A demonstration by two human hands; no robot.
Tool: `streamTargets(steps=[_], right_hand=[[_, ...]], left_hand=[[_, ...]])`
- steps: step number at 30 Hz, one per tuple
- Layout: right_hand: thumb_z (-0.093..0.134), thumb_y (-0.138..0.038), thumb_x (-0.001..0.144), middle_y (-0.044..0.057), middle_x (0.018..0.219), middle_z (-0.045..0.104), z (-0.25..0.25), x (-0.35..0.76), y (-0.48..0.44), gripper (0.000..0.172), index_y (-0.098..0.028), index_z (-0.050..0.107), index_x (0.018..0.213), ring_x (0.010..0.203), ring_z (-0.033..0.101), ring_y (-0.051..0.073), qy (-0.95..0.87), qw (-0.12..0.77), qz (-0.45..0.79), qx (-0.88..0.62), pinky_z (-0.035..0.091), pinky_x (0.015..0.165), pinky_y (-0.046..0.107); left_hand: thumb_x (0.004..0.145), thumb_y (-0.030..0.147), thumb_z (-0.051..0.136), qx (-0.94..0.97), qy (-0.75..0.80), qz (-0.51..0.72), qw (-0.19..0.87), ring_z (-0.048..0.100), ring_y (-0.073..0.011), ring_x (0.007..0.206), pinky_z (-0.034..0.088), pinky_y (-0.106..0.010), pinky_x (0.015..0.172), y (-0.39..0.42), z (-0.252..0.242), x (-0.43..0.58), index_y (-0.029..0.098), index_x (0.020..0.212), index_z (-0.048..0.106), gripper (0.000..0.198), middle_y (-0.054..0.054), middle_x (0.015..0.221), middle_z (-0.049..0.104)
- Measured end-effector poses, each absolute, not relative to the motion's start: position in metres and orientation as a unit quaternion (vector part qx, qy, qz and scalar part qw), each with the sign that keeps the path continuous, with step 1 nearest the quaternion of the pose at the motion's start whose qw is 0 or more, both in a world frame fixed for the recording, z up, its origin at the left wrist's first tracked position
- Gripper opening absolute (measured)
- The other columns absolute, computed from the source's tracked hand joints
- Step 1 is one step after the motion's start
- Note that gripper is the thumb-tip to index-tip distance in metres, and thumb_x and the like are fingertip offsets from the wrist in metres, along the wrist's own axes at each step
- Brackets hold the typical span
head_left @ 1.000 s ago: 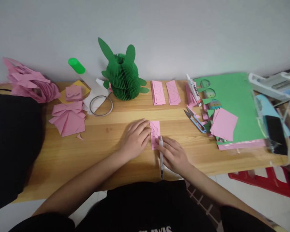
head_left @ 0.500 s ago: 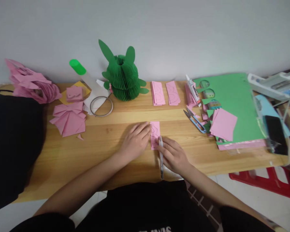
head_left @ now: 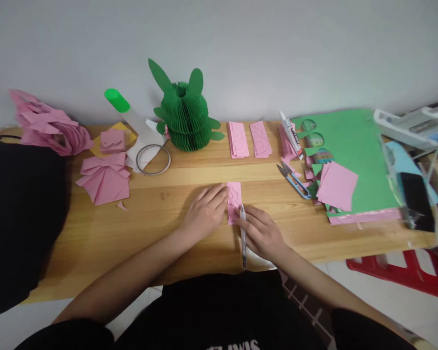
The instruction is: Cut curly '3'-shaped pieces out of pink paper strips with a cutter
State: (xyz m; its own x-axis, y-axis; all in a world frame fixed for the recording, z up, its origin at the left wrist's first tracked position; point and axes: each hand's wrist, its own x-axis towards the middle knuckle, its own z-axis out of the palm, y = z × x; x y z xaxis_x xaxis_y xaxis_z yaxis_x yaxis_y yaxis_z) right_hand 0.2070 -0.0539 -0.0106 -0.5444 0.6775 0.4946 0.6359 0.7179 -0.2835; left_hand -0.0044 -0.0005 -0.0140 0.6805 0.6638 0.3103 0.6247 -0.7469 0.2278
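A small pink paper strip (head_left: 234, 194) with curved pen lines lies on the wooden table (head_left: 160, 218) in front of me. My left hand (head_left: 204, 211) rests flat beside it, fingertips pressing its left edge, fingers stretched out. My right hand (head_left: 263, 233) is closed around a white pen (head_left: 243, 236), whose tip touches the lower part of the strip.
Behind stand a green honeycomb paper figure (head_left: 184, 114), two pink strip stacks (head_left: 248, 140), a glue tube (head_left: 292, 136), snips (head_left: 295, 182), green card with pink squares (head_left: 350, 160), a tape ring (head_left: 153, 159), folded pink papers (head_left: 104, 177), a phone (head_left: 418, 199). A dark shape (head_left: 18, 218) at left.
The pen tip has crept slightly along the strip; both hands otherwise stay where they were.
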Motion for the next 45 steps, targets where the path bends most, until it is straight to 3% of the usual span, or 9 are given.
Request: streamTargets(steps=[23, 29, 45], right_hand=[[0.045, -0.015, 0.095, 0.012, 0.101, 0.077, -0.0085, 0.2066, -0.0527, 0.028, -0.017, 0.064, 0.116, 0.102, 0.071, 0.025, -0.883, 0.288, 0.008, -0.37, 0.062, 0.089, 0.042], [0.046, -0.014, 0.095, 0.013, 0.105, 0.077, -0.0105, 0.2071, -0.0538, 0.035, -0.016, 0.061, 0.126, 0.108, 0.07, 0.026, -0.883, 0.291, 0.025, -0.368, 0.061, 0.091, 0.043], [0.048, -0.012, 0.093, 0.014, 0.105, 0.078, -0.01, 0.2067, -0.0542, 0.03, -0.014, 0.063, 0.118, 0.104, 0.073, 0.026, -0.886, 0.291, 0.022, -0.359, 0.062, 0.091, 0.043]], left_hand=[[0.101, 0.014, 0.041, 0.914, 0.347, 0.205, 0.043, 0.062, -0.0273, 0.125, 0.053, -0.042, 0.1, 0.0021, -0.0137, -0.0062, 0.012, 0.114, 0.071, 0.032, -0.011, 0.127, 0.071], [0.1, 0.012, 0.043, 0.915, 0.338, 0.217, 0.04, 0.063, -0.0279, 0.123, 0.053, -0.043, 0.099, 0.0034, -0.0139, -0.0067, 0.01, 0.113, 0.071, 0.031, -0.013, 0.126, 0.071], [0.102, 0.017, 0.046, 0.914, 0.334, 0.232, 0.011, 0.066, -0.0268, 0.118, 0.055, -0.041, 0.093, 0.0051, -0.0105, -0.0046, 0.009, 0.108, 0.072, 0.027, -0.012, 0.118, 0.075]])
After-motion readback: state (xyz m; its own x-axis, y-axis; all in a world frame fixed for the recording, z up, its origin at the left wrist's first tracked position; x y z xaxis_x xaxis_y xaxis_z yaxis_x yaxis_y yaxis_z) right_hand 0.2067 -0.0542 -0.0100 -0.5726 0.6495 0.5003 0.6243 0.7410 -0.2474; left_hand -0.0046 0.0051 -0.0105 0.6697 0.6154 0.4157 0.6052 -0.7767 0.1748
